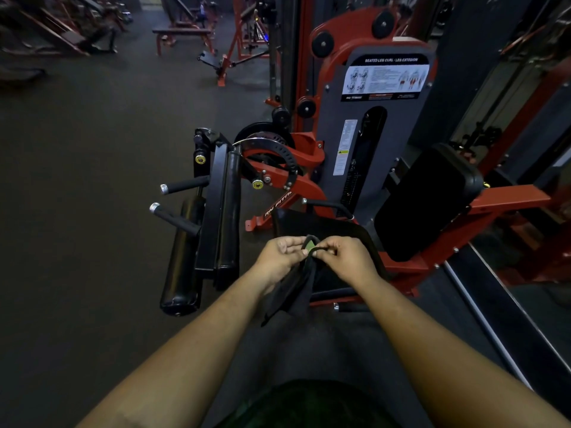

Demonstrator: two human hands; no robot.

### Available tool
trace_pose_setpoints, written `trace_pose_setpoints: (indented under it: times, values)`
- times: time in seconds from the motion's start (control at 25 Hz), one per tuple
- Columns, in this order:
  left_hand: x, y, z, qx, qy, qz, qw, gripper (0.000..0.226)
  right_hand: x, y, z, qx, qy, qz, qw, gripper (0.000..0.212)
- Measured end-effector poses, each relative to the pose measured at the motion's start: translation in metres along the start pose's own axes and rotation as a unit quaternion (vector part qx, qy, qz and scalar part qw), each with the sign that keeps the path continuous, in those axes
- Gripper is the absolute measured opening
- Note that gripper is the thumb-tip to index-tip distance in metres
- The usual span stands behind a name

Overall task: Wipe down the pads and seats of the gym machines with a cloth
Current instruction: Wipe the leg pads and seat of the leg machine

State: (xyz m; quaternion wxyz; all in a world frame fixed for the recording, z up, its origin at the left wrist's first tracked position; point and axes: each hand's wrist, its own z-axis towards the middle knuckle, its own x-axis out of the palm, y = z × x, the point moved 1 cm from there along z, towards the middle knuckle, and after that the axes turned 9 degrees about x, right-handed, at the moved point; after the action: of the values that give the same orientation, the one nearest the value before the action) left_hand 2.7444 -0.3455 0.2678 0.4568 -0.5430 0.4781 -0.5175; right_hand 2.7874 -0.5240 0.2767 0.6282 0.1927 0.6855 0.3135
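While both arms are reaching forward over the floor, the scene is lying like this, near to far:

Cloth: a dark cloth (pixel 296 282) is hanging from both hands, its top edge bunched between them and showing a green patch; the rest is draping down past the left wrist.
Left hand: the left hand (pixel 279 254) is pinching the cloth's top edge with curled fingers.
Right hand: the right hand (pixel 343 257) is gripping the same edge, fingertips meeting the left hand's.
Seat: the black seat (pixel 324 225) is sitting just beyond the hands, partly hidden by them.
Back pad: the back pad (pixel 429 202) is standing tilted to the seat's right.
Rollers: 2 black rollers (pixel 182 257) are lying left of the seat.
Machine: the red-and-grey machine (pixel 336 134) is carrying a label reading "SEATED LEG CURL".
Bench: a bench (pixel 182 32) is standing far off.
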Motion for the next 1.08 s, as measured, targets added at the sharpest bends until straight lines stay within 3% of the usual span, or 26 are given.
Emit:
trace_pose_setpoints:
  times: [0.16, 0.28, 0.4, 0.52, 0.6, 0.72, 0.8, 0.92, 1.08]
  values:
    - [0.002, -0.004, 0.005, 0.042, 0.021, 0.079, 0.996, 0.046, -0.006, 0.007, 0.008, -0.028, -0.058, -0.068, 0.996, 0.018]
    - [-0.003, -0.005, 0.011, 0.085, -0.002, 0.206, 0.975, 0.036, -0.010, 0.005, 0.013, -0.051, -0.058, -0.108, 0.991, 0.027]
    - [-0.006, -0.009, 0.016, 0.106, -0.049, 0.225, 0.967, 0.027, -0.012, -0.005, 0.014, -0.051, 0.015, -0.155, 0.986, 0.029]
    - [-0.019, -0.013, 0.021, 0.117, -0.099, 0.210, 0.966, 0.029, -0.014, -0.025, 0.005, -0.030, 0.138, -0.278, 0.950, 0.043]
    - [-0.032, -0.012, 0.022, 0.128, -0.070, 0.331, 0.932, 0.033, -0.019, -0.039, 0.002, -0.010, 0.122, -0.356, 0.926, 0.046]
    - [-0.046, -0.006, 0.015, 0.111, -0.006, 0.554, 0.825, 0.030, -0.028, -0.038, 0.004, -0.047, -0.020, -0.421, 0.906, 0.036]
    - [-0.050, -0.005, 0.013, 0.100, -0.016, 0.582, 0.807, 0.025, -0.030, -0.030, 0.006, -0.079, -0.068, -0.388, 0.916, 0.031]
    - [-0.050, -0.007, 0.016, 0.118, -0.018, 0.567, 0.815, 0.022, -0.036, -0.024, 0.009, -0.044, -0.051, -0.269, 0.961, 0.023]
    - [-0.043, -0.016, 0.024, 0.132, -0.026, 0.380, 0.915, 0.018, -0.052, -0.028, 0.015, 0.026, -0.017, 0.006, 0.999, 0.023]
